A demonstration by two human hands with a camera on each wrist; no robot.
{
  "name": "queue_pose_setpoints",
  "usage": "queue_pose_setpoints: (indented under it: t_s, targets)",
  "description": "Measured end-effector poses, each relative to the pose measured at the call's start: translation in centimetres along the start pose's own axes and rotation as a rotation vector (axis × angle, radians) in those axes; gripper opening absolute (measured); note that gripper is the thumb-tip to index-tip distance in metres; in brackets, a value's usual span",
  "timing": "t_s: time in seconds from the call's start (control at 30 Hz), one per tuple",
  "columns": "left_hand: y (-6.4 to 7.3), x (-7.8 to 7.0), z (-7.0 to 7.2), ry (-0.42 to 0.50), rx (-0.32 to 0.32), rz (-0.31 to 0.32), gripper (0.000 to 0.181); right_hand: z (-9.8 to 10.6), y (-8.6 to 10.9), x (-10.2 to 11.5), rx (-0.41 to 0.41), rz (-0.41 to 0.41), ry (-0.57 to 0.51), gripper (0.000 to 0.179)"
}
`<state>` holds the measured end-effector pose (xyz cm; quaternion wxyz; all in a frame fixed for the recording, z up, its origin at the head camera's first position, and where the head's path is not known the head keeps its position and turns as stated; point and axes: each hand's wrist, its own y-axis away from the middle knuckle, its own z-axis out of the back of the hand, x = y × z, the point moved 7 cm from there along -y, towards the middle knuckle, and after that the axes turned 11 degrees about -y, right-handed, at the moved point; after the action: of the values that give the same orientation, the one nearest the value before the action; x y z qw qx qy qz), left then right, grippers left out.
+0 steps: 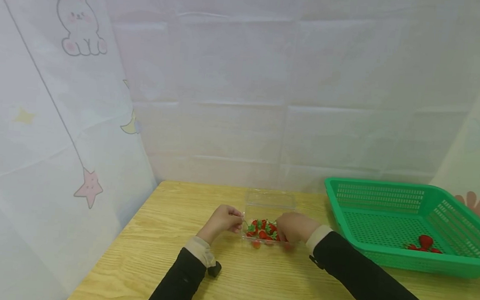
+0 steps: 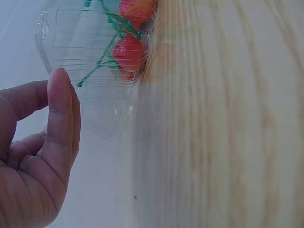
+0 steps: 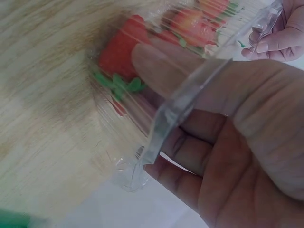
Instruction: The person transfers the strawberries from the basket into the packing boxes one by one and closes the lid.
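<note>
On the wooden table stands a clear plastic box with several strawberries inside, their green leaves and stems showing. Its transparent lid is raised at the back. My left hand pinches the box's left rim between thumb and fingertips, as the right wrist view also shows. My right hand reaches over the rim into the right end of the box. In the right wrist view, its thumb and a finger hold a strawberry seen through the clear wall; some fingertips are partly hidden.
To the right stands a large green perforated basket with a few strawberries near its front side. A pale patterned cloth hangs behind the table and along its left side.
</note>
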<state>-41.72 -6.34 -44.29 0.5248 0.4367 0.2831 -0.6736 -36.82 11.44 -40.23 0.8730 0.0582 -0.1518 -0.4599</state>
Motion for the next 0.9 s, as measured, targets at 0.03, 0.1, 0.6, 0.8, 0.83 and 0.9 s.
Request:
queue_pose_setpoints:
  t_s: [0.03,0.1,0.6,0.8,0.83,0.9]
  targets:
    - [0.0,0.0,0.0,0.000,0.000,0.000,0.014,0.1,0.0,0.0,-0.001,0.001,-0.001,0.039]
    - [0.1,0.1,0.0,0.004,0.001,-0.001,0.014,0.2,0.1,0.2,-0.001,0.005,-0.003,0.036]
    - [0.0,0.5,0.1,0.006,0.012,0.004,0.012,4.3,3.8,0.1,-0.111,0.090,-0.113,0.017]
    - [0.2,0.3,0.2,-0.001,0.009,0.003,0.012,6.9,8.4,-2.3,-0.180,-0.016,-0.196,0.023]
    - [0.2,0.2,0.2,-0.001,0.008,0.003,0.012,7.3,9.1,-2.9,-0.199,-0.032,-0.209,0.023]
    - [0.2,0.1,0.3,0.002,0.008,0.003,0.012,8.0,10.5,-4.2,-0.242,-0.061,-0.221,0.024]
